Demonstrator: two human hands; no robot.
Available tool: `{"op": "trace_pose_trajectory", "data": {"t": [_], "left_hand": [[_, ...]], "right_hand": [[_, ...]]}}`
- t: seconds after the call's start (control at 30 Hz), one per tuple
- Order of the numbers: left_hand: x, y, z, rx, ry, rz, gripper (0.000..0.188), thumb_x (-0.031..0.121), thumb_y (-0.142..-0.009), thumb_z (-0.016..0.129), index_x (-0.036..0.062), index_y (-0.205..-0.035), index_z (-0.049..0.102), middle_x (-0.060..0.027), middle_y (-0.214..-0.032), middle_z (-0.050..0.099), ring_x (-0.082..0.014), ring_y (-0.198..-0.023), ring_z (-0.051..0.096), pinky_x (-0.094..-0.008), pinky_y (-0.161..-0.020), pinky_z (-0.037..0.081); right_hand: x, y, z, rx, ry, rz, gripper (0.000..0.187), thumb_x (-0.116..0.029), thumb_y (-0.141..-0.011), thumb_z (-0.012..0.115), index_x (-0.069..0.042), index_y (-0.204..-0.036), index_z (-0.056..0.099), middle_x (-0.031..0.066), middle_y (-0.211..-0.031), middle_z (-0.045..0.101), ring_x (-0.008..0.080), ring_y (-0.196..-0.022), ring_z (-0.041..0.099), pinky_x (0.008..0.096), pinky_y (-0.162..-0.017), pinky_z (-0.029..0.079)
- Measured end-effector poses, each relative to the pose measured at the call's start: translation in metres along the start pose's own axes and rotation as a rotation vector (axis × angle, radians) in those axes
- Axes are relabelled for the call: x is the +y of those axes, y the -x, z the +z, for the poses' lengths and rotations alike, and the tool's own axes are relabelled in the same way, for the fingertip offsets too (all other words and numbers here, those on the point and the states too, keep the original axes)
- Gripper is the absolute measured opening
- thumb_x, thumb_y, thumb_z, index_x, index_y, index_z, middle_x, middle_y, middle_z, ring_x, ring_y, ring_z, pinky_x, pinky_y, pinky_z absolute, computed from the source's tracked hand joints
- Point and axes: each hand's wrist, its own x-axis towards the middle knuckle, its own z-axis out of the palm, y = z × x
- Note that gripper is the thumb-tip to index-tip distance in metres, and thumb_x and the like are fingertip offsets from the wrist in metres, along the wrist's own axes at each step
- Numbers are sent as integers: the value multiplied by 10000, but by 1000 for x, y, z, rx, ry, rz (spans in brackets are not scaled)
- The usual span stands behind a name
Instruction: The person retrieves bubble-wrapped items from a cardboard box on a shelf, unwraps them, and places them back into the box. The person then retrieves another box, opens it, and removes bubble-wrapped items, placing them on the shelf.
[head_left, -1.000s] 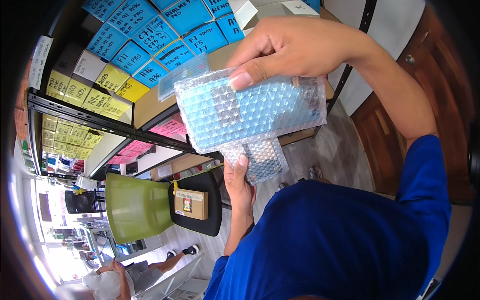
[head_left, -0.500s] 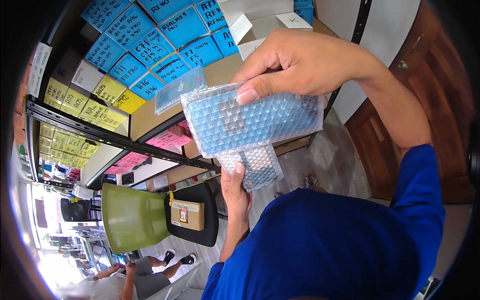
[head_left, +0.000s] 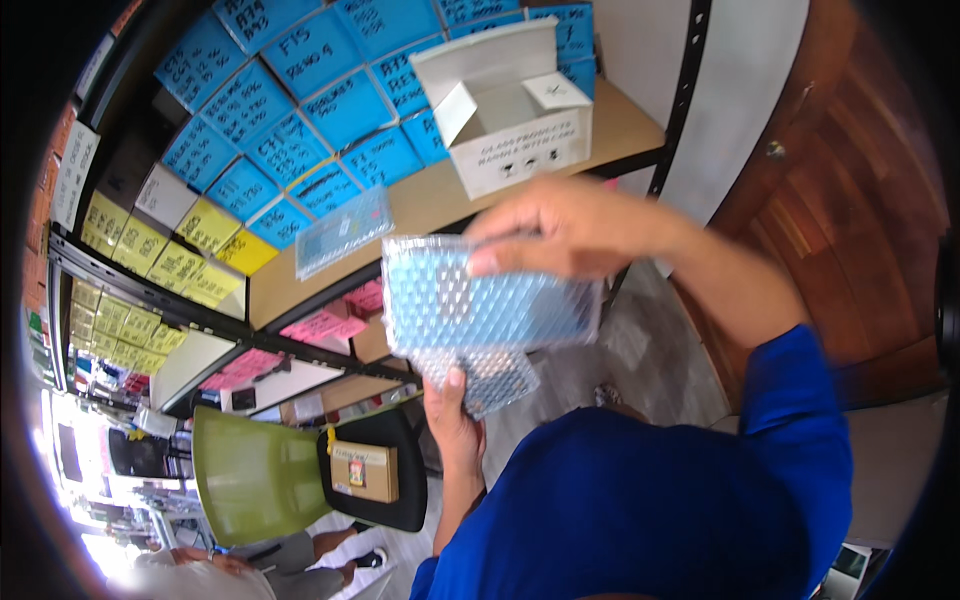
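Note:
My right hand [head_left: 565, 228] pinches the upper edge of a flat, bluish bubble-wrapped packet [head_left: 520, 312] between thumb and fingers. Below it, my left hand [head_left: 453, 425] is closed on a second bubble-wrapped packet [head_left: 498, 384], greyer and with its upper part hidden behind the first. What lies inside either wrap I cannot make out. Another bubble-wrapped packet [head_left: 345, 232] rests on the brown shelf [head_left: 275, 296], just left of the one in my right hand. An open white carton [head_left: 525, 150] with raised flaps stands on the same shelf beyond my right hand.
Rows of blue boxes [head_left: 345, 110] line the shelf's back, with yellow boxes [head_left: 150, 245] at the left and pink ones [head_left: 320, 326] lower down. A green-backed chair [head_left: 255, 475] carries a small brown box [head_left: 365, 472]. A seated person [head_left: 220, 570] is at lower left; a wooden door [head_left: 850, 190] stands right.
Both packets have shifted lower in the view, and my right hand has drawn away from the white carton, which shows more fully. Each hand keeps its hold.

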Motion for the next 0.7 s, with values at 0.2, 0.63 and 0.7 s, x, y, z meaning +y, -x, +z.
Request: {"op": "trace_pose_trajectory", "data": {"t": [0.2,0.63,0.7], "left_hand": [[-6,-3,-4,32,24,-2,591,201,-990,641,-7,-1489,402,-127,-1400,558,-226,-1259,558,-382,-1081,428],[-10,-9,-9,24,19,-18,519,218,-1008,641,10,-1448,459,-91,-1345,591,-181,-1208,571,-351,-1049,445],[-22,-10,-20,31,19,-54,516,248,-1008,654,28,-1440,476,-71,-1329,598,-158,-1191,561,-341,-1049,428]], "right_hand": [[75,24,80,184,-627,199,495,-319,-1008,606,70,-1316,604,170,-1121,713,165,-996,670,319,-892,522],[108,59,116,411,-1372,1,551,-155,-985,623,32,-1465,431,135,-1387,582,223,-1293,553,404,-1137,401],[119,63,124,446,-1378,45,514,-126,-998,603,12,-1467,444,116,-1400,583,226,-1312,541,412,-1155,380]]}}
